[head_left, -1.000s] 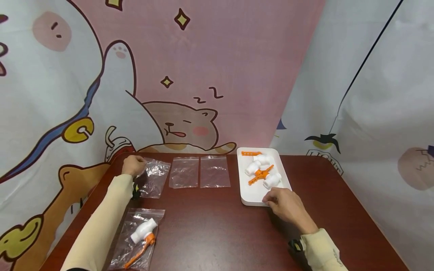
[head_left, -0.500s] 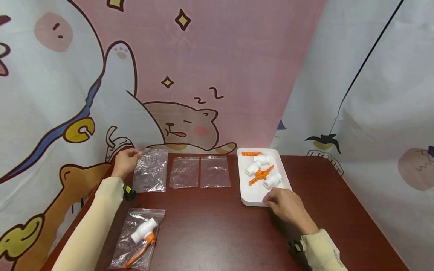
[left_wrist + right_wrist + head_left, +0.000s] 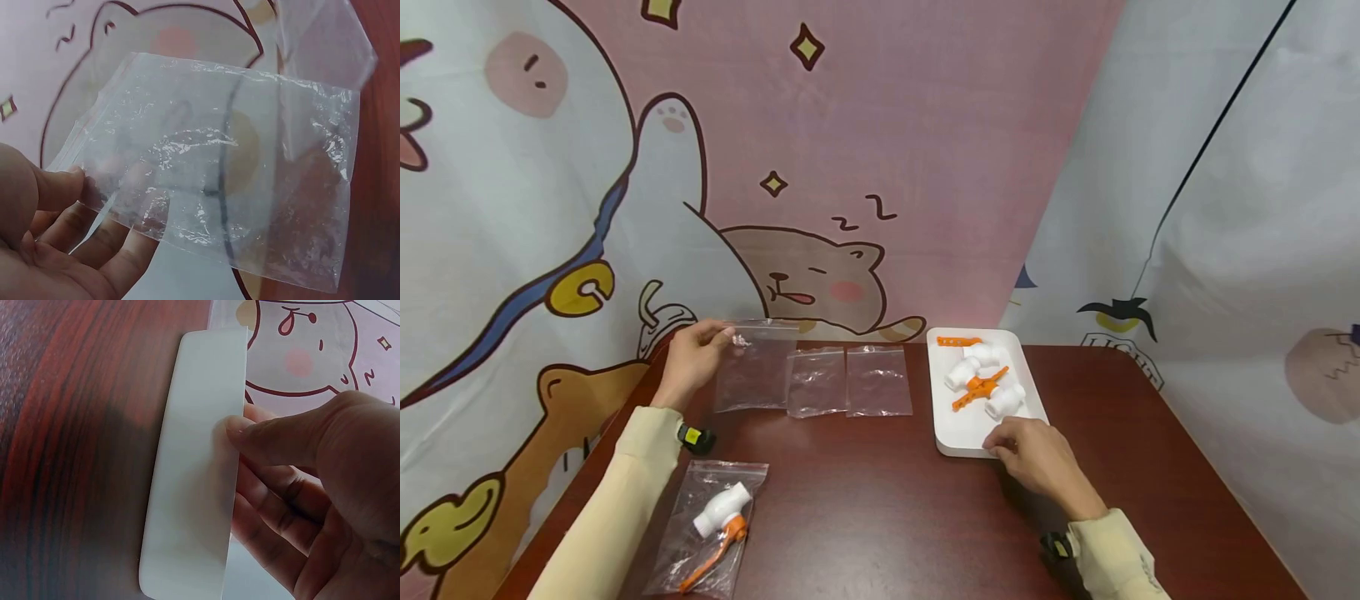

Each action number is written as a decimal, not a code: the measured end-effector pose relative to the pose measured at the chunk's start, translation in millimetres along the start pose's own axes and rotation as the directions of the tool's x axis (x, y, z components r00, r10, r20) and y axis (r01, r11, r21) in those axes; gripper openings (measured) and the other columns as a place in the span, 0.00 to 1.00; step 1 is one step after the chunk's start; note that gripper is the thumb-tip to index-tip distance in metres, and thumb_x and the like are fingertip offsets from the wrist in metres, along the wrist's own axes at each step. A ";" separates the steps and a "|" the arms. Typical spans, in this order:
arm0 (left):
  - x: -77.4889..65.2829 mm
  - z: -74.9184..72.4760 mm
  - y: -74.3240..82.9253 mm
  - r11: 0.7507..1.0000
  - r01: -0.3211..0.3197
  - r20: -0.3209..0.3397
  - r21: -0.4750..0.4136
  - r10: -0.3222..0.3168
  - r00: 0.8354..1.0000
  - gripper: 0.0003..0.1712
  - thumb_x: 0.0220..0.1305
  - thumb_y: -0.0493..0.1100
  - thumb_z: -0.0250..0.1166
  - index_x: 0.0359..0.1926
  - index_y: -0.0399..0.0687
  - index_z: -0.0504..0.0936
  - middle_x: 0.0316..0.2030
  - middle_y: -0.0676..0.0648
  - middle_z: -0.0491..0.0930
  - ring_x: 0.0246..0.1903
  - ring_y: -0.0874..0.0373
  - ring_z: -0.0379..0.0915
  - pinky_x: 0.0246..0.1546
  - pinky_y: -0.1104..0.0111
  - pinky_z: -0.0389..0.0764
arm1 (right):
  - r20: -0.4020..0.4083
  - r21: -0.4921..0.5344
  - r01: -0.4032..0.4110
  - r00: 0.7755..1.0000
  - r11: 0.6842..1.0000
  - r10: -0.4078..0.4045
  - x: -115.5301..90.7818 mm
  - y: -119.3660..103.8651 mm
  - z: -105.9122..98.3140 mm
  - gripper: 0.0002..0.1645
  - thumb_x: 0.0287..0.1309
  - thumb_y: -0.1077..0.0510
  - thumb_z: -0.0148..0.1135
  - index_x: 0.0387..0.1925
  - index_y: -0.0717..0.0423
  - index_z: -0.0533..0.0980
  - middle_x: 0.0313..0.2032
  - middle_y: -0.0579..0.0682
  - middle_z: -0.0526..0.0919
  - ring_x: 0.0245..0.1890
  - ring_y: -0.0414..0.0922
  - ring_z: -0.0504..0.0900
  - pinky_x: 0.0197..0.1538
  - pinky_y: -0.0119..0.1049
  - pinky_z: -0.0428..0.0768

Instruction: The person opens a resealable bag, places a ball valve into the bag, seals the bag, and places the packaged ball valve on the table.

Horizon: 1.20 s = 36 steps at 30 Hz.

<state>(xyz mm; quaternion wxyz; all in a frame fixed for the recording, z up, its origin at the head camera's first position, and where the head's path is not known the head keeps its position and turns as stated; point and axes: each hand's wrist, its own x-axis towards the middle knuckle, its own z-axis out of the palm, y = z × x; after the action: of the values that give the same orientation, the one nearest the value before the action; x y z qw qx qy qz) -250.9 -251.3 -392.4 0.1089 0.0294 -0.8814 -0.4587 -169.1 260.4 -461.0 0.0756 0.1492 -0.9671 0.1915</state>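
My left hand (image 3: 692, 358) pinches a clear zip bag (image 3: 758, 375) by its upper left corner at the back left of the table. In the left wrist view the flat bag (image 3: 206, 162) spreads out from the thumb and fingers, with nothing inside. On the right, my right hand (image 3: 1036, 454) grips the front rim of a white tray (image 3: 951, 433), its thumb against the outer wall (image 3: 194, 469) and the fingers behind the rim. White plastic ball valves (image 3: 1004, 401) with orange handles (image 3: 979, 388) lie in the tray.
Two more flat clear bags, a left one (image 3: 817, 385) and a right one (image 3: 880, 382), lie along the back edge. At the front left, a zip bag (image 3: 681, 521) contains a white valve (image 3: 722, 508) with an orange handle. A printed cloth (image 3: 955, 167) hangs behind the table (image 3: 865, 500).
The left hand has shifted its hold on the bag, raised it, and moved it rightward, so its right edge overlaps the neighbouring bag. The right hand stays at the tray.
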 end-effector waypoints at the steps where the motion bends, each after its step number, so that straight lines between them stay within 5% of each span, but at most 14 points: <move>1: -1.8 0.9 3.4 1.000 0.000 0.005 -0.014 0.000 1.000 0.19 0.78 0.50 0.57 0.58 0.42 0.82 0.49 0.36 0.87 0.40 0.51 0.88 0.37 0.69 0.85 | 0.004 0.000 -0.003 1.000 1.000 0.003 -0.1 0.2 0.1 0.12 0.53 0.63 0.74 0.29 0.38 0.87 0.28 0.33 0.85 0.30 0.37 0.81 0.33 0.40 0.76; 13: -22.1 15.5 42.2 0.969 -0.090 0.050 -0.230 0.105 0.993 0.18 0.76 0.47 0.60 0.54 0.38 0.82 0.46 0.33 0.87 0.38 0.54 0.89 0.42 0.65 0.89 | -0.010 -0.012 0.007 1.000 1.000 -0.007 -0.2 0.6 -2.4 0.12 0.52 0.63 0.74 0.28 0.39 0.87 0.28 0.34 0.85 0.30 0.37 0.81 0.33 0.41 0.77; 26: -48.4 36.1 65.4 0.934 -0.128 0.113 -0.334 0.175 0.978 0.15 0.75 0.44 0.62 0.51 0.37 0.83 0.42 0.31 0.87 0.35 0.49 0.89 0.39 0.60 0.89 | -0.016 -0.014 0.022 1.000 1.000 -0.022 -0.8 -0.9 1.2 0.12 0.51 0.63 0.74 0.28 0.39 0.87 0.28 0.32 0.85 0.30 0.38 0.82 0.33 0.40 0.77; 32: -60.4 48.7 74.6 0.938 -0.104 0.150 -0.331 0.161 0.975 0.12 0.75 0.44 0.62 0.52 0.42 0.84 0.42 0.35 0.88 0.34 0.58 0.87 0.36 0.66 0.88 | -0.011 -0.004 0.004 1.000 1.000 -0.004 -1.1 -1.4 -0.4 0.12 0.52 0.63 0.74 0.28 0.39 0.87 0.28 0.33 0.85 0.30 0.37 0.82 0.33 0.40 0.77; 36: -67.2 57.0 77.4 0.924 -0.080 0.194 -0.373 0.162 0.968 0.12 0.75 0.43 0.61 0.52 0.41 0.84 0.40 0.33 0.87 0.33 0.52 0.88 0.37 0.63 0.89 | 0.007 0.007 -0.001 1.000 1.000 0.001 -0.4 -2.5 -1.5 0.11 0.52 0.63 0.74 0.28 0.40 0.87 0.28 0.34 0.85 0.29 0.36 0.81 0.34 0.40 0.77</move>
<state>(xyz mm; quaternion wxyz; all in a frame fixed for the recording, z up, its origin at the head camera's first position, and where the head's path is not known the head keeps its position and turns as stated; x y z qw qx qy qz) -194.1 -150.6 -372.1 0.0421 -0.0971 -0.7883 -0.6062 -167.8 258.9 -458.8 0.0717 0.1497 -0.9667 0.1946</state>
